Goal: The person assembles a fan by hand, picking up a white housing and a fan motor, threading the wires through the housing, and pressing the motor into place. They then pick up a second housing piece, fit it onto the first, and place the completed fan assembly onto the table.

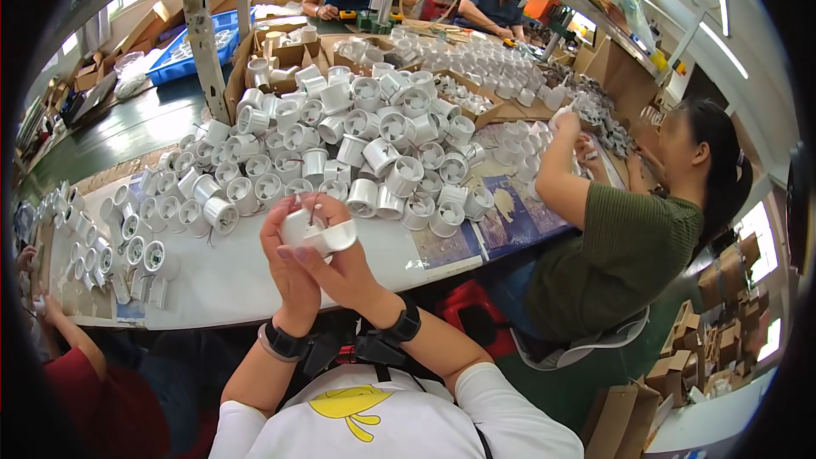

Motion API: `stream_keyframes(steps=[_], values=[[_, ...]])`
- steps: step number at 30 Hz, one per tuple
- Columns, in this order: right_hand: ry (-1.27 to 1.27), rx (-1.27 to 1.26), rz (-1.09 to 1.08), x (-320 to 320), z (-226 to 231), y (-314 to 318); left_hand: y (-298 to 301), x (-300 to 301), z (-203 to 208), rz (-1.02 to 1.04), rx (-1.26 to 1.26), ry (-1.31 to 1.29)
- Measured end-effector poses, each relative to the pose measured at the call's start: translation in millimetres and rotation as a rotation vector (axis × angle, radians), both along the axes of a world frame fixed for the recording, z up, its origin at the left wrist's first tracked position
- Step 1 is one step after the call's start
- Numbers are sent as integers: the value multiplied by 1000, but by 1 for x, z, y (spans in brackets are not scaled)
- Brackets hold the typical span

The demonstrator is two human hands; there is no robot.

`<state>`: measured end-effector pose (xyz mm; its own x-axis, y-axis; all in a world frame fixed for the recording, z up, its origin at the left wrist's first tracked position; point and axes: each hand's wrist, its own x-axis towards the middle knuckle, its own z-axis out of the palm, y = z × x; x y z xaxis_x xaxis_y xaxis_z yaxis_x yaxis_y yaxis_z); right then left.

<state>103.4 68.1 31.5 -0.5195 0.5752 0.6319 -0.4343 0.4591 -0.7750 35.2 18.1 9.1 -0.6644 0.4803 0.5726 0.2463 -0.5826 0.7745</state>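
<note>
Above the near edge of the table, both my hands hold one white plastic housing with a rounded end. Thin dark reddish wires rise from its upper side. My left hand cups it from the left, fingers curled round the back. From the right, my right hand grips it with the thumb laid across its near side. Just beyond my hands lies a large pile of white cylindrical housings, many with spoked insides and some with short wires hanging out.
The white tabletop shows around my hands. To the right, a co-worker in a green shirt sits handling white parts. Another person's arm reaches in at left. A metal post stands beyond the pile, near a blue crate.
</note>
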Motion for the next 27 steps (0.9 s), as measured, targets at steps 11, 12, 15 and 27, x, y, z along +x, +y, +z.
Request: stream_keyframes(steps=[11,12,15,27], values=[[-148,220,-40,9,-50,14,-14,-26,-26,-210,-381,159],[-206,-3,8,11,-73,10,-17,-24,-41,-193,-373,159],[-171,-29,43,12,-104,-2,-29,-20,-59,-359,-397,-124],[-110,-151,272,23,-93,8,-34,-22,-65,-269,-385,-18]])
